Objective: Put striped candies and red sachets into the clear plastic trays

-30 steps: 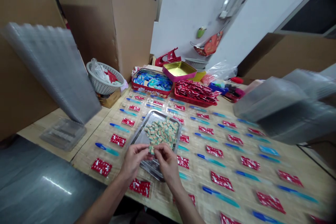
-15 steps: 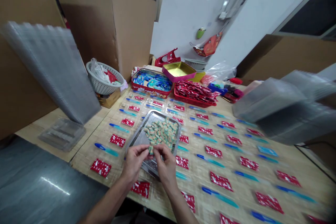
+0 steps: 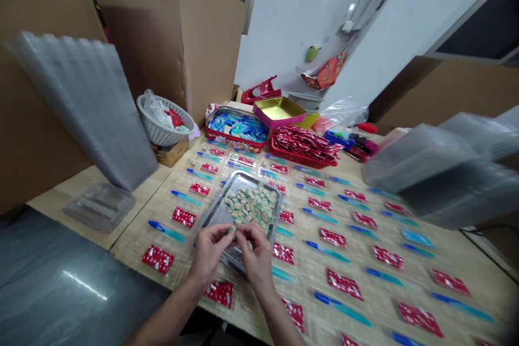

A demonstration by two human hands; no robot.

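A metal tray (image 3: 213, 215) lies on the table, holding a heap of small green-and-tan pieces (image 3: 251, 204). Over its near end, my left hand (image 3: 210, 253) and my right hand (image 3: 258, 254) meet, fingertips pinched together. Between them shows one small green-and-tan piece (image 3: 232, 230), partly hidden by the fingers. Around the tray, clear plastic trays spread in rows, each bearing a red printed packet (image 3: 184, 217) and a blue-and-teal pen (image 3: 186, 198) or similar slim tool; their exact kind is hard to tell.
Tall stacks of clear plastic trays stand at left (image 3: 91, 102) and right (image 3: 421, 157). Farther back are a red tin (image 3: 239, 143) of blue items, a red basket (image 3: 312, 161) of red packets, a pink-and-gold box (image 3: 279, 111) and a grey basket (image 3: 160, 128). Cardboard (image 3: 141, 38) walls the left.
The view has shifted slightly, so the table's things appear a little farther right and lower. Both hands stay pinched together over the tray, with small finger movements around the piece.
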